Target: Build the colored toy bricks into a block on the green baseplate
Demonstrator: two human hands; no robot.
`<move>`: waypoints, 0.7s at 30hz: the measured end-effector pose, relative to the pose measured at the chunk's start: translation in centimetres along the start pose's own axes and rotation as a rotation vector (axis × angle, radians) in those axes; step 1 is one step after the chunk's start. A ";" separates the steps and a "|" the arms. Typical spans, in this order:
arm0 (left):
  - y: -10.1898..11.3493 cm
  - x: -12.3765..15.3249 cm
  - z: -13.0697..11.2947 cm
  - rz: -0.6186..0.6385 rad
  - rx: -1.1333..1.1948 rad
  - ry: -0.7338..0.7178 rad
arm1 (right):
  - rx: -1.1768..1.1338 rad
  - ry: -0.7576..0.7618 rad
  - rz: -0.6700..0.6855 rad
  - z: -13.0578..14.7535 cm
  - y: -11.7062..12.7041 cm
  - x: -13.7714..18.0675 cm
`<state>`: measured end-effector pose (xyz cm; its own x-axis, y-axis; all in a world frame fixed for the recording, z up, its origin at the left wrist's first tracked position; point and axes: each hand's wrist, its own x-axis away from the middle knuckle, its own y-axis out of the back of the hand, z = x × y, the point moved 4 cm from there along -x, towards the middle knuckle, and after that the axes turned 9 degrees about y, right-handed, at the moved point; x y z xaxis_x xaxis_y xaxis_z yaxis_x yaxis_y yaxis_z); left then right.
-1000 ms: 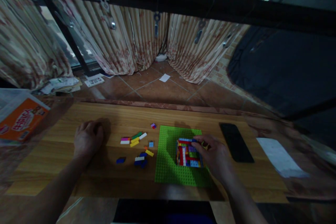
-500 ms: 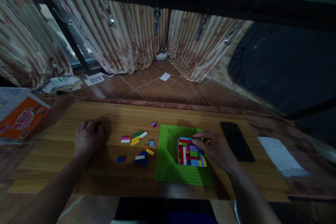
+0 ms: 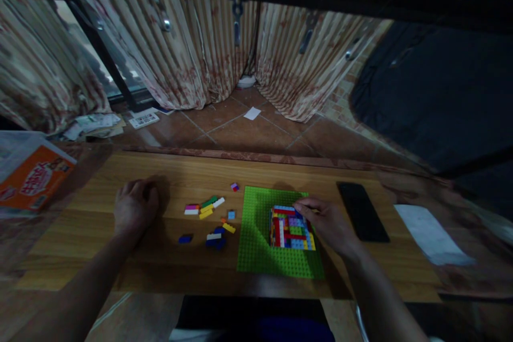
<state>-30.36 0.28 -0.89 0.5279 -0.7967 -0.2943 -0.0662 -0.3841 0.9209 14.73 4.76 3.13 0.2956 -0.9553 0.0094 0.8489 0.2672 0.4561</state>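
A green baseplate (image 3: 260, 246) lies on the wooden table (image 3: 120, 256), carrying a square block of stacked coloured bricks (image 3: 290, 227). My right hand (image 3: 326, 224) rests at the block's right side, fingers pinched together on its far right corner. What the fingertips hold is too small to name. My left hand (image 3: 134, 206) lies curled in a loose fist on the table at the left, touching no brick. Several loose bricks (image 3: 208, 216) in white, green, yellow, blue and pink lie between my left hand and the baseplate.
A black phone (image 3: 363, 218) lies right of the baseplate, with a white paper (image 3: 430, 240) beyond it. An orange box (image 3: 30, 176) sits at the far left. Behind the table are tiled floor (image 3: 248, 133), curtains and papers. A dark object lies under the table's near edge.
My right hand has shifted from over the block's right half to its far right corner, uncovering more bricks. My left hand has stayed put. The view has tilted slightly.
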 end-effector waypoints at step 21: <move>-0.2 0.2 0.1 -0.052 0.084 -0.027 | 0.219 0.106 -0.057 0.6 0.0 0.8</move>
<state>-30.32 0.11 -1.14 0.5094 -0.7867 -0.3488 -0.1107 -0.4619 0.8800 14.71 3.92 3.70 0.3038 -0.9463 -0.1103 0.7540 0.1680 0.6351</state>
